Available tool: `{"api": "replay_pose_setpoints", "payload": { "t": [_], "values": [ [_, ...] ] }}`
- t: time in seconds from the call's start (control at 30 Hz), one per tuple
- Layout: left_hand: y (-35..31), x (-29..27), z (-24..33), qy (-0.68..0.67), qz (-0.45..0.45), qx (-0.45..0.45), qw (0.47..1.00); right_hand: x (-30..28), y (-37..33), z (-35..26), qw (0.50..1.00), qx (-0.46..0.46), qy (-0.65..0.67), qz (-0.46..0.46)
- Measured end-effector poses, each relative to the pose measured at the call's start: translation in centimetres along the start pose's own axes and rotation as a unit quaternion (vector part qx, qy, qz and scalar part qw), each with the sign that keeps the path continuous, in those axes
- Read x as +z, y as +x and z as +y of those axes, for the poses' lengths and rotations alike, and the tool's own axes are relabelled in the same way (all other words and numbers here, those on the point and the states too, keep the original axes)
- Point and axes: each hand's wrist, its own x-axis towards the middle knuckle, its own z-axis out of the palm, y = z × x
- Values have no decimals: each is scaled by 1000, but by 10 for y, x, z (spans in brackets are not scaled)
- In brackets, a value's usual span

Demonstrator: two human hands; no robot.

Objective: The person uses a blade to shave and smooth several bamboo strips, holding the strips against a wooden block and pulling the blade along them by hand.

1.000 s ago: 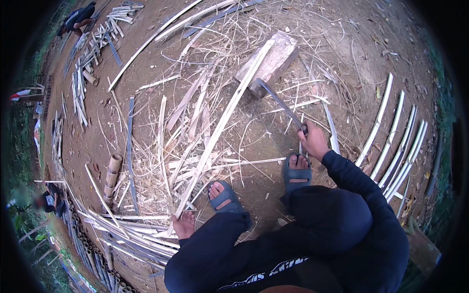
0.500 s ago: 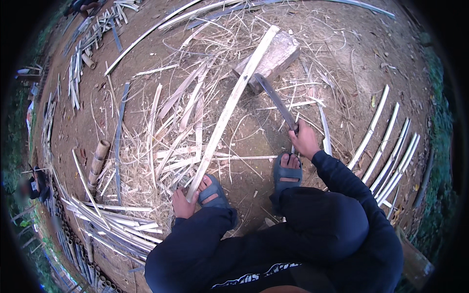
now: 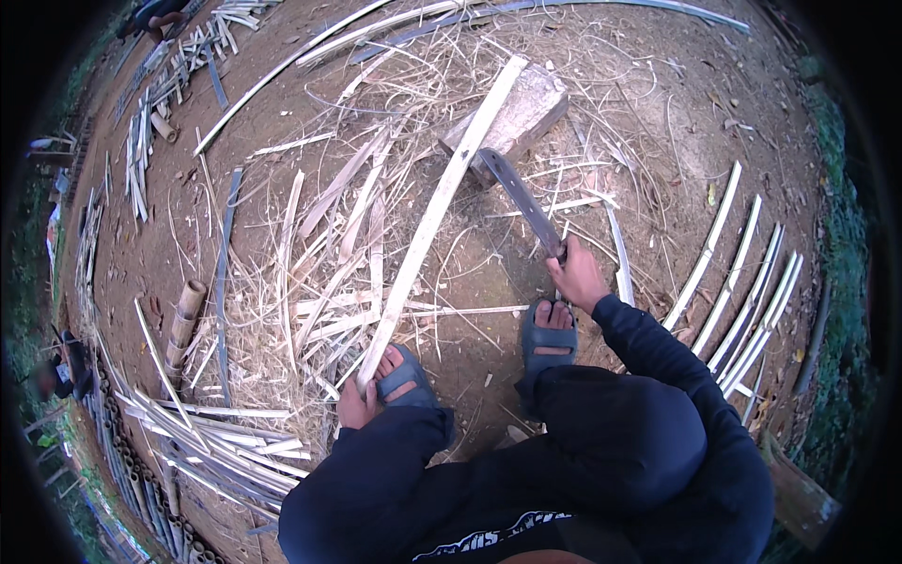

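A long pale bamboo strip (image 3: 427,244) slants from beside my left foot up to a wooden block (image 3: 521,113), where its far end rests. My left hand (image 3: 357,404) is closed round the strip's near end. In my right hand (image 3: 578,274) is the handle of a machete (image 3: 524,202). Its dark blade points up and left, and the tip end lies close against the strip at the block's near edge; whether it touches is hard to tell.
Shavings and split strips (image 3: 338,235) litter the ground around the block. Several pale strips (image 3: 742,282) lie in a row at the right. A bundle of strips (image 3: 225,437) and a bamboo tube (image 3: 185,320) are at the left. My sandalled feet (image 3: 550,338) stand either side.
The machete blade has turned a little, showing more of its flat side. The strip stays on the block, and the whole view has shifted slightly.
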Motion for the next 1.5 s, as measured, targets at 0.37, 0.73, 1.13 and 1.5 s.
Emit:
{"api": "replay_pose_setpoints", "payload": {
  "t": [0.37,0.73,1.13,1.5],
  "values": [
    [9,-34,21,7,-11,46,999,-9,-11,-2,997,-41,42,41],
    [19,-83,100,-188,-172,28,967,-19,-35,-90,920,-376,-99,-49],
    [-5,-84,63,-214,-277,-88,933,-62,67,-89,940,-265,-214,-2],
    [-25,-80,43,-226,-294,-154,916,-106,157,-49,947,-172,-263,60]
  ]
}}
